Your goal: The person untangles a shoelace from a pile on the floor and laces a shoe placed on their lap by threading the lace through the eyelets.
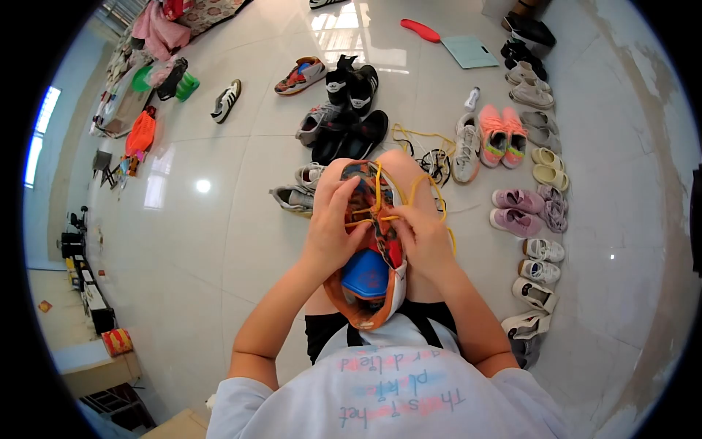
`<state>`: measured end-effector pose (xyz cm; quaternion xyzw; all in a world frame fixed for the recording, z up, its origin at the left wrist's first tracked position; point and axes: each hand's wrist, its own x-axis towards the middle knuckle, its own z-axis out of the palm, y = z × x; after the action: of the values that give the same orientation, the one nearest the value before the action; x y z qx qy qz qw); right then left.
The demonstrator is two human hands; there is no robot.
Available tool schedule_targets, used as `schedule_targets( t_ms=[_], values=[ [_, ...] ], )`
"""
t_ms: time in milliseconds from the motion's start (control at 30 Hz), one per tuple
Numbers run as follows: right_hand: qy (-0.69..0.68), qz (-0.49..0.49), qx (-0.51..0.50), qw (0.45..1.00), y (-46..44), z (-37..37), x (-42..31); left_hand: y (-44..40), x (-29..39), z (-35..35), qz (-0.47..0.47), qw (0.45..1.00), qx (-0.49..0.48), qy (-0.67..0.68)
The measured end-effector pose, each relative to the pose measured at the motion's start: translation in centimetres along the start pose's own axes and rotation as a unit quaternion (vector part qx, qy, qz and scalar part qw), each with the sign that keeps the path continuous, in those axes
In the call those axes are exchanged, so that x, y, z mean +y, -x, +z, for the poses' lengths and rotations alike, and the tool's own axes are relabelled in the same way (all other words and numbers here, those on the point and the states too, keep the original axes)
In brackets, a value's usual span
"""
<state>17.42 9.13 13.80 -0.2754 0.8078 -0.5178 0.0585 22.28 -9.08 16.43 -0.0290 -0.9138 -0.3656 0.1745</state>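
Observation:
A red-and-orange patterned sneaker (395, 289) with a blue insole (365, 274) lies on my lap, its heel towards my body. A yellow shoelace (379, 186) runs through part of its eyelets, and loose lengths hang to the right. My left hand (333, 227) grips the shoe's left side, fingers along the upper and thumb near the tongue. Over the right side, my right hand (424, 234) pinches the yellow lace between thumb and forefinger by the eyelets. The fingertips partly hide the lace there.
A matching sneaker (301, 76) lies ahead on the tiled floor, beside several black and grey shoes (358, 135). Loose yellow and black laces (431, 157) lie right of them. Pink sneakers (503, 135) and a row of shoes (537, 249) line the right wall.

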Motion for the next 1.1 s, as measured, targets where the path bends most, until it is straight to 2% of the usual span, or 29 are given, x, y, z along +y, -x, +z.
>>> schedule_targets(
  t_ms=[67,100,133,167,233,300,400,533,600,633,667,733,867,900,933,1033,1067,1100],
  values=[
    [0.013,-0.043,0.058,0.997,-0.2,0.1,1.2,0.1,-0.2,-0.2,0.016,1.000,0.019,-0.016],
    [0.013,-0.042,0.056,0.997,0.0,-0.4,1.3,0.2,-0.3,-0.2,0.013,0.999,0.033,-0.037],
    [-0.084,0.069,0.025,0.994,0.3,-1.2,1.2,0.3,-0.5,-0.2,0.010,0.997,0.048,-0.057],
    [-0.178,0.178,-0.006,0.968,0.5,-2.0,1.4,0.4,-0.6,-0.3,0.009,0.997,0.048,-0.056],
    [-0.275,0.190,0.154,0.930,1.1,-3.1,3.5,0.8,-0.9,-0.5,-0.064,0.998,0.006,-0.012],
    [-0.418,0.157,0.238,0.863,1.1,-5.3,4.6,0.9,-1.1,-0.4,-0.080,0.997,0.004,0.005],
    [-0.384,0.147,0.272,0.870,1.8,-5.3,5.5,0.8,-1.4,-0.2,-0.085,0.996,0.003,0.013],
    [-0.401,0.143,0.254,0.869,2.3,-5.3,5.9,0.9,-1.8,-0.3,-0.049,0.999,-0.007,-0.018],
    [-0.311,0.200,0.228,0.901,2.3,-5.4,5.4,0.8,-1.1,-0.6,-0.026,0.999,0.007,-0.030],
    [-0.312,0.201,0.227,0.901,2.2,-5.5,5.0,0.7,-0.7,-0.7,-0.003,0.999,0.019,-0.042],
    [-0.313,0.207,0.206,0.904,2.0,-5.6,4.5,0.5,-0.5,-0.7,-0.003,0.999,0.019,-0.042],
    [-0.315,0.212,0.186,0.906,1.7,-5.5,4.1,0.0,-0.3,-0.6,-0.062,0.997,-0.007,0.054],
    [-0.247,0.220,0.083,0.940,1.7,-4.0,4.4,-2.6,-0.3,0.9,-0.045,0.998,-0.015,0.035],
    [-0.222,0.213,0.041,0.951,1.7,-3.5,4.3,-3.4,-0.1,1.1,0.010,0.999,-0.009,-0.039],
    [-0.222,0.211,0.044,0.951,1.8,-3.1,4.0,-4.0,0.2,1.4,0.065,0.992,-0.003,-0.112],
    [-0.148,0.180,0.002,0.972,2.0,-2.3,2.8,-4.5,1.3,2.1,0.026,0.989,-0.019,-0.142],
    [-0.099,0.172,0.025,0.980,2.0,-2.3,2.2,-4.7,1.7,2.1,0.030,0.989,-0.019,-0.142],
    [-0.049,0.163,0.048,0.984,1.9,-2.4,1.8,-5.0,2.3,1.8,0.020,0.999,-0.023,-0.041]
  ],
)
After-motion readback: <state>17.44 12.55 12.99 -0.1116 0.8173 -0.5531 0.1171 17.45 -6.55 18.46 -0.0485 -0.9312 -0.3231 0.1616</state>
